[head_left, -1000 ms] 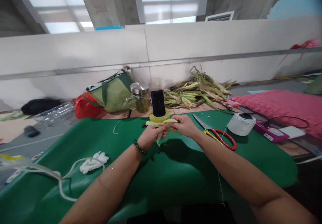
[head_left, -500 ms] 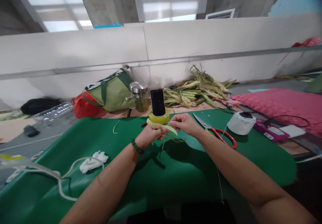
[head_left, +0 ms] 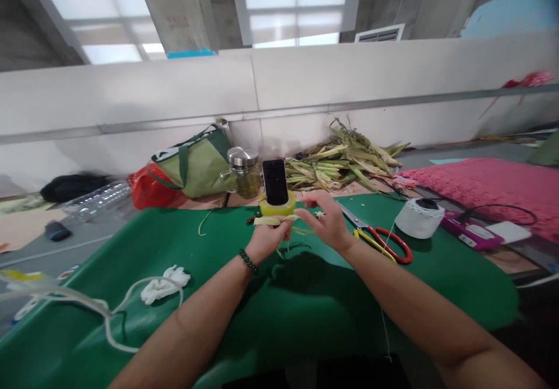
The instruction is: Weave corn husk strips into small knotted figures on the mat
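My left hand (head_left: pixel 268 240), with a dark green bead bracelet at the wrist, pinches a pale green corn husk strip (head_left: pixel 265 221) in front of the phone. Thin ends of husk hang below and to the right of its fingers. My right hand (head_left: pixel 327 220) is just right of the strip, thumb and fingers spread apart. A small pale yellowish bit (head_left: pixel 320 215) shows by its palm; I cannot tell whether the hand touches it. Behind the hands, a black phone (head_left: pixel 275 182) leans upright on a yellow tape roll (head_left: pixel 278 208).
Red-handled scissors (head_left: pixel 388 243) and a white thread spool (head_left: pixel 419 218) are right on the green mat (head_left: pixel 279 319). A husk pile (head_left: pixel 345 156), glass jar (head_left: pixel 245 173) and green bag (head_left: pixel 196 165) stand behind. Crumpled tissue (head_left: pixel 165 285) and a white cable (head_left: pixel 107 319) lie left.
My right hand has moved off the strip, slightly right, and its fingers have spread. My left hand keeps the corn husk strip and has turned a little.
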Demonstrator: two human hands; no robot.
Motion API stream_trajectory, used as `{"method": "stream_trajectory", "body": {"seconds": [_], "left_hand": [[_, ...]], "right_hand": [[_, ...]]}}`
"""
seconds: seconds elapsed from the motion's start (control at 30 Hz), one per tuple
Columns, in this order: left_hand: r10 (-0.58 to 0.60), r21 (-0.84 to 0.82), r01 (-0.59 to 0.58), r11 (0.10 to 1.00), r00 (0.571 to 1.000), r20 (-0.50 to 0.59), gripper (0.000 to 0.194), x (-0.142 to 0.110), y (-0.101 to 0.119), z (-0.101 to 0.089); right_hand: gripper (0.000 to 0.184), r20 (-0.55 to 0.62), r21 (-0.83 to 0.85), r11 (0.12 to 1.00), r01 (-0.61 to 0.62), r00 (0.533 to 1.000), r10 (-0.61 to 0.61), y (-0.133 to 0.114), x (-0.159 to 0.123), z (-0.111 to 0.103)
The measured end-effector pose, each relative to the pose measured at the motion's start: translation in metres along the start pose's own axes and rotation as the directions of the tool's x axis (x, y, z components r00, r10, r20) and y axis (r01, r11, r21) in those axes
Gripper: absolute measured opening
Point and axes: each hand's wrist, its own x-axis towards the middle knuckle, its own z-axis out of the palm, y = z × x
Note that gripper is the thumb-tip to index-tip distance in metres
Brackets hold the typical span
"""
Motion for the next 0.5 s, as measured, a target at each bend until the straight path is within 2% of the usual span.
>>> {"method": "stream_trajectory", "body": {"seconds": [0.07,0.17,0.23,0.33,0.4,0.5], "left_hand": [[0.022,-0.009,-0.023,1.0,0.992,-0.123,0.02,0.003,0.0,-0.005],[0.041,-0.085,-0.061,0.994,0.974,-0.223,0.022,0.003,0.004,-0.009],[0.024,-0.138,-0.051,0.989,0.981,-0.19,0.026,0.0,0.008,-0.008],[-0.026,-0.188,0.012,0.982,0.997,-0.072,0.034,-0.008,0.013,-0.004],[-0.068,-0.204,0.071,0.976,0.997,0.02,0.04,-0.011,0.015,-0.002],[-0.095,-0.217,0.119,0.969,0.988,0.12,0.045,-0.012,0.011,-0.002]], "right_hand": [[0.037,0.035,0.033,0.994,-0.106,0.994,0.105,-0.002,-0.002,-0.001],[0.041,0.257,0.088,0.952,-0.292,0.93,0.262,-0.003,-0.004,0.008],[0.032,0.324,0.13,0.919,-0.373,0.892,0.316,-0.002,-0.005,0.019],[0.027,0.313,0.285,0.869,-0.406,0.896,0.316,0.003,-0.005,0.031],[0.028,0.326,0.358,0.822,-0.442,0.885,0.333,0.006,-0.004,0.033],[0.028,0.353,0.366,0.786,-0.498,0.856,0.378,0.008,-0.001,0.029]]}}
